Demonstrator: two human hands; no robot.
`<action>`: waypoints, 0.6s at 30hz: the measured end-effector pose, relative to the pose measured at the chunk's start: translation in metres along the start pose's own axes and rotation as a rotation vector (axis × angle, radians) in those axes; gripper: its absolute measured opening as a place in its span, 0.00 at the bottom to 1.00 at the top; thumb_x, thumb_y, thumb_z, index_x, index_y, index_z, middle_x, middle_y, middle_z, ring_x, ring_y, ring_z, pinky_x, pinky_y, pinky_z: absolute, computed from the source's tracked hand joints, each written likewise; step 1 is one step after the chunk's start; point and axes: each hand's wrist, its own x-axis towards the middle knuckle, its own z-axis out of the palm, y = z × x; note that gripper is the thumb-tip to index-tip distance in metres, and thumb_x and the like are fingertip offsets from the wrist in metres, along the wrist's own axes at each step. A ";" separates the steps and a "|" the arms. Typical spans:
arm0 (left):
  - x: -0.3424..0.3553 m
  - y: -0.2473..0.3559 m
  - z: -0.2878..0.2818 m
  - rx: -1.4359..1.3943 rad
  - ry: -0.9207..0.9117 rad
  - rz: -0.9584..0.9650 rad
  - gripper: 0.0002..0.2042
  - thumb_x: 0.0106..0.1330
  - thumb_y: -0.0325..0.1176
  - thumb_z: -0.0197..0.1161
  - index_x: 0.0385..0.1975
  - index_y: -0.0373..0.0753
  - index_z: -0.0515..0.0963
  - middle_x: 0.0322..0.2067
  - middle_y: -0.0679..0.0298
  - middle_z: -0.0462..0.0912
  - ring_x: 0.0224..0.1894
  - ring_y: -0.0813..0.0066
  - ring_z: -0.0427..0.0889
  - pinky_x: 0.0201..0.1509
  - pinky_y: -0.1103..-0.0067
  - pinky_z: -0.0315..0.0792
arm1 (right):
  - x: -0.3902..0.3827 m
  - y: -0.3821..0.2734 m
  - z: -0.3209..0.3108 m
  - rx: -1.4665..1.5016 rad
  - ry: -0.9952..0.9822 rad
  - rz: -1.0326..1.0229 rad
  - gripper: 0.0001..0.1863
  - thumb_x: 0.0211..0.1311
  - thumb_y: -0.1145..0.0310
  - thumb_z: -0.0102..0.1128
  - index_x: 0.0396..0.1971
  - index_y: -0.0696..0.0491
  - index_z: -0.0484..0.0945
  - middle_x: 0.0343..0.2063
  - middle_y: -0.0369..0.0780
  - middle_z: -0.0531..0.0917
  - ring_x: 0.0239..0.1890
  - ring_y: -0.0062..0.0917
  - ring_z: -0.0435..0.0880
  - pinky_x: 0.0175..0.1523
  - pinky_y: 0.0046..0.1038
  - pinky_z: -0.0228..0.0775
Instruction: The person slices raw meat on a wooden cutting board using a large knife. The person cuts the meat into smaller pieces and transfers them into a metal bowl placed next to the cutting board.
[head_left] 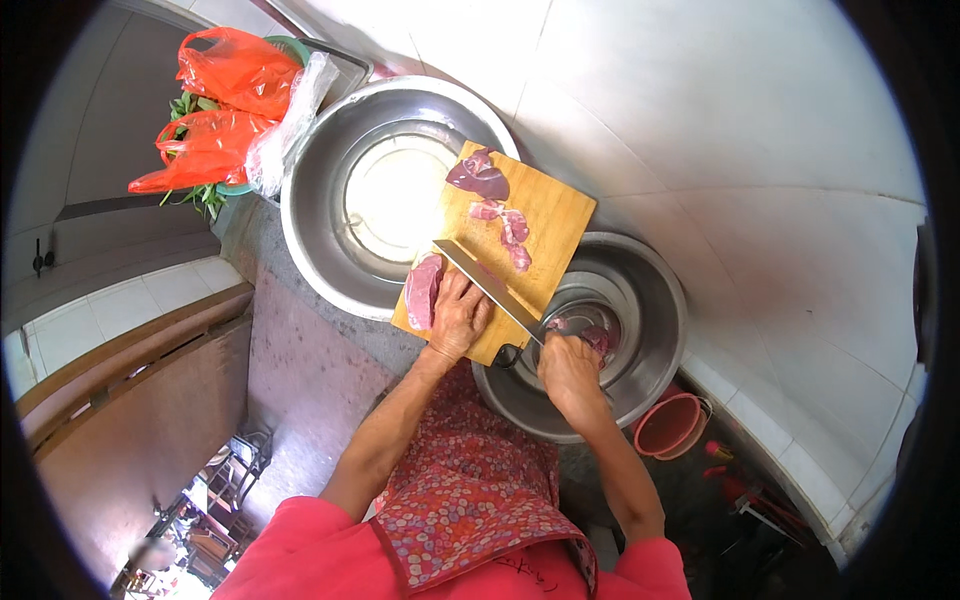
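A wooden board (550, 220) spans two metal basins. On it lie a dark red piece of meat (478, 175), several smaller pink pieces (512, 228) and a pink slab (422, 290) at the lower left. My left hand (460, 315) has its fingers curled against the slab's right side, partly behind the blade. My right hand (568, 370) grips the handle of a cleaver (490, 288), whose blade slants up-left across the board, just beside my left fingertips. Dark reddish meat (599, 339) lies in the right basin (655, 290), partly hidden by my right hand.
The large left basin (310, 220) holds clear liquid. Red plastic bags (235, 70) with greens (205, 195) sit at upper left. A white tiled wall (750, 130) rises behind and right. A red bucket (668, 425) stands at lower right. A wooden ledge (130, 340) runs along the left.
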 end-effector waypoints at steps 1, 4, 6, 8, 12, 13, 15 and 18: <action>0.001 0.000 -0.002 -0.002 0.003 0.013 0.14 0.57 0.20 0.65 0.44 0.35 0.81 0.47 0.50 0.76 0.51 0.46 0.75 0.56 0.61 0.72 | 0.006 -0.003 0.002 0.001 0.025 -0.015 0.06 0.54 0.72 0.61 0.28 0.60 0.80 0.26 0.53 0.84 0.36 0.51 0.85 0.43 0.48 0.77; -0.001 -0.002 -0.001 -0.007 0.048 0.028 0.14 0.57 0.19 0.65 0.44 0.32 0.80 0.47 0.50 0.76 0.50 0.45 0.75 0.56 0.61 0.71 | -0.011 0.003 -0.013 0.039 -0.107 0.105 0.05 0.54 0.74 0.61 0.27 0.60 0.81 0.29 0.55 0.85 0.36 0.52 0.86 0.44 0.49 0.76; -0.003 -0.002 -0.003 0.015 0.032 0.030 0.13 0.56 0.20 0.67 0.42 0.32 0.79 0.48 0.50 0.76 0.52 0.46 0.75 0.57 0.61 0.72 | -0.029 0.016 -0.014 0.068 -0.153 0.132 0.05 0.53 0.74 0.60 0.27 0.60 0.81 0.29 0.55 0.85 0.36 0.53 0.85 0.44 0.51 0.76; 0.001 0.002 -0.002 0.029 0.028 0.042 0.12 0.55 0.20 0.67 0.40 0.32 0.79 0.48 0.50 0.76 0.53 0.46 0.76 0.58 0.61 0.72 | -0.028 0.019 -0.001 0.027 -0.116 0.049 0.05 0.53 0.75 0.60 0.28 0.60 0.81 0.30 0.55 0.84 0.37 0.52 0.85 0.45 0.50 0.76; 0.006 0.002 -0.004 0.007 0.015 0.043 0.14 0.55 0.18 0.66 0.42 0.32 0.79 0.46 0.50 0.76 0.52 0.46 0.75 0.57 0.61 0.72 | -0.005 -0.004 0.007 0.087 -0.110 0.117 0.06 0.56 0.73 0.59 0.31 0.59 0.80 0.32 0.55 0.84 0.41 0.53 0.84 0.49 0.50 0.75; 0.004 0.003 -0.004 0.011 0.008 0.028 0.13 0.54 0.19 0.66 0.41 0.32 0.78 0.46 0.51 0.76 0.53 0.46 0.75 0.58 0.61 0.72 | -0.004 -0.006 0.007 0.087 -0.099 0.129 0.06 0.56 0.73 0.59 0.31 0.59 0.80 0.32 0.55 0.84 0.41 0.53 0.84 0.49 0.51 0.75; 0.002 0.001 -0.002 0.014 0.019 0.014 0.13 0.54 0.19 0.67 0.40 0.32 0.78 0.47 0.51 0.76 0.54 0.47 0.75 0.58 0.61 0.72 | -0.016 0.000 0.009 0.092 -0.108 0.163 0.07 0.57 0.72 0.58 0.32 0.58 0.82 0.33 0.56 0.84 0.39 0.53 0.85 0.48 0.51 0.76; 0.001 0.003 -0.001 0.003 0.054 0.006 0.13 0.54 0.19 0.67 0.40 0.32 0.78 0.47 0.51 0.76 0.54 0.48 0.75 0.59 0.61 0.72 | -0.038 0.012 0.014 0.103 -0.177 0.205 0.07 0.58 0.72 0.57 0.32 0.59 0.82 0.32 0.57 0.84 0.39 0.54 0.85 0.47 0.51 0.76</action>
